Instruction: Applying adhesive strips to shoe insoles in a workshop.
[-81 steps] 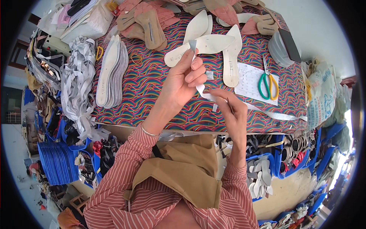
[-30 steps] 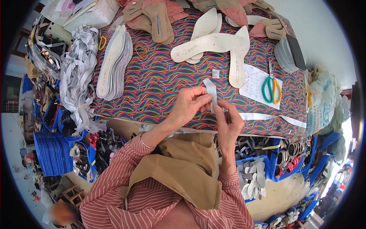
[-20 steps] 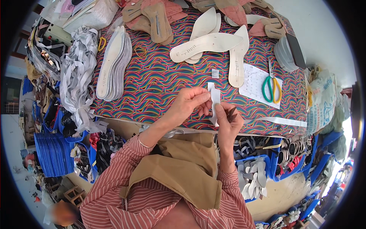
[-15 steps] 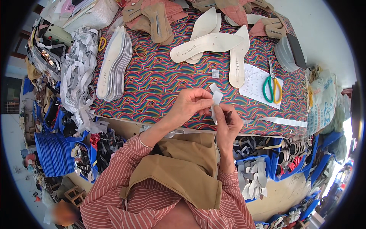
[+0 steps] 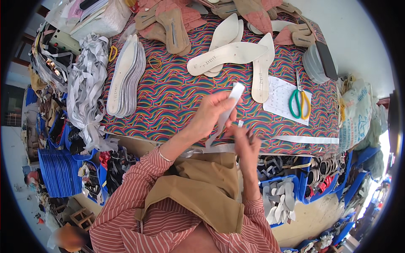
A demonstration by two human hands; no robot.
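Note:
My left hand [image 5: 215, 110] is closed in a pinch on a whitish ribbon [image 5: 237, 90]. One end of it sticks up past my fingers, and the rest trails toward the table's front edge. Just to the right, my right hand [image 5: 247, 145], a little blurred, pinches a small white printed label [image 5: 240, 123] at its fingertips. Both hands are above the near edge of the table. Beyond them lie several cream insoles [image 5: 228, 57], partly overlapping. Scissors [image 5: 300, 99] with green and yellow handles rest on a printed paper sheet [image 5: 278, 99] at the right.
A stack of insoles [image 5: 124, 80] stands at left, beside a hanging bundle of grey-white ribbons [image 5: 87, 80]. Brown and pink insole pieces [image 5: 173, 29] lie at the back. A clear round tub [image 5: 315, 65] is at right; another strip [image 5: 306, 139] follows the front edge. Blue bins [image 5: 280, 179] stand below.
My hands have moved apart: the left one raises the ribbon, while the right one has let go of it and dropped lower, now with a small label at its fingertips.

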